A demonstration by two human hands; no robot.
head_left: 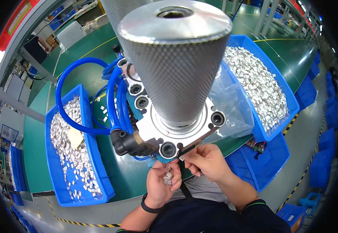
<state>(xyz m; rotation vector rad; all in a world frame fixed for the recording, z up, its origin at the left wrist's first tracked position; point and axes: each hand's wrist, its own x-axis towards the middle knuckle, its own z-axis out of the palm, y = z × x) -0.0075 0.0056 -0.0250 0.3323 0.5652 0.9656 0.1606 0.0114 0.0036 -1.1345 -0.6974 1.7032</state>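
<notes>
My left hand [159, 187] is cupped below the machine's front edge, its fingers curled around several small white square pieces [168, 178]. Just to its right, my right hand [209, 162] pinches one small white piece [182, 158] between thumb and forefinger, close under the metal block. Above both hands stands a pneumatic machine with a silver block [147, 130] and a thick knurled metal cylinder [175, 73], which hides whatever lies behind it. The tips of my left fingers are partly covered by the block's lower edge.
A blue bin [103, 174] of white pieces stands on the left of the green table [37, 155]; another full blue bin [289, 97] is on the right. Blue air hoses [60, 101] loop left. A clear plastic bag [231, 112] and a lower blue bin [270, 163] lie right.
</notes>
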